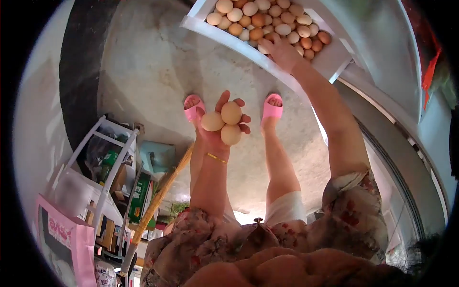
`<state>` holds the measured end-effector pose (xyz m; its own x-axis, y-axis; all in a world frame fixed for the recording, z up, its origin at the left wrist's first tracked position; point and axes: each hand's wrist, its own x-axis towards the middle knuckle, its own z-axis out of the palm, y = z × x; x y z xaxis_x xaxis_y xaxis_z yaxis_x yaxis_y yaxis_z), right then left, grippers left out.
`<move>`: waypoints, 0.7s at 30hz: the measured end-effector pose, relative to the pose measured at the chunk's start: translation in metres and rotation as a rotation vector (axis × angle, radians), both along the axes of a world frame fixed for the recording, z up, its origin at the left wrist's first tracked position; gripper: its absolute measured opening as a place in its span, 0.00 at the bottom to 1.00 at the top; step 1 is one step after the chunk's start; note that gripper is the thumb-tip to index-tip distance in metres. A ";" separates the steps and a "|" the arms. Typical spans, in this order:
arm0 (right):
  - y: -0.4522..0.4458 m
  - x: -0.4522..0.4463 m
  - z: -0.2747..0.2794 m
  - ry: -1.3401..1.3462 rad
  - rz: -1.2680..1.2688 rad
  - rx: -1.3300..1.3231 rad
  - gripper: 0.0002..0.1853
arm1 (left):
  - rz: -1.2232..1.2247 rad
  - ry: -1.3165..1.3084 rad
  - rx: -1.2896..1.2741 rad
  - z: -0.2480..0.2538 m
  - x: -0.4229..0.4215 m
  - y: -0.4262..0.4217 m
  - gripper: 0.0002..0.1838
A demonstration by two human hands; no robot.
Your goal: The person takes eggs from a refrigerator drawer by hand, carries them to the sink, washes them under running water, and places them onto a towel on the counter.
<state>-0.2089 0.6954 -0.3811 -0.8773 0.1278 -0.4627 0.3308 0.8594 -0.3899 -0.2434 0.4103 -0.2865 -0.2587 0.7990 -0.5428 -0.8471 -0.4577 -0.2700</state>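
Three eggs in your left palm, your right hand among the eggs in the bin

Head view: Your left hand (pixel 224 119) is near the centre, palm up, its fingers spread and curling behind three eggs (pixel 226 118) that touch one another. Between twelve and one o'clock, a white bin (pixel 221 37) holds many loose eggs (pixel 258 20), cream to brown. Your right hand (pixel 283 53) reaches in at its near edge, fingers bent down over a pale egg; whether they pinch it, you cannot tell from here.

A level, softly cupped left palm should suit this best; the load already looks full. With the right, light fingertips and a straight lift would spare neighbouring shells.

Your right arm stretches from four o'clock up toward one; your left forearm rises from six, wrist turned upward.
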 end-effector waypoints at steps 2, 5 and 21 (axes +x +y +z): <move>0.002 0.002 0.000 0.004 0.029 0.022 0.22 | 0.011 0.005 0.009 -0.002 -0.001 0.001 0.44; 0.004 0.003 -0.003 0.018 0.182 0.114 0.21 | 0.018 0.043 0.040 -0.005 0.002 0.002 0.45; 0.003 0.025 0.088 0.580 -0.949 -0.797 0.29 | 0.116 0.039 0.036 -0.003 -0.003 0.009 0.42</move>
<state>-0.1836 0.6985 -0.2928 -0.6941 0.6577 -0.2926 0.2827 -0.1247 -0.9511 -0.2469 0.4193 -0.2895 -0.3706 0.7811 -0.5025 -0.7993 -0.5438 -0.2558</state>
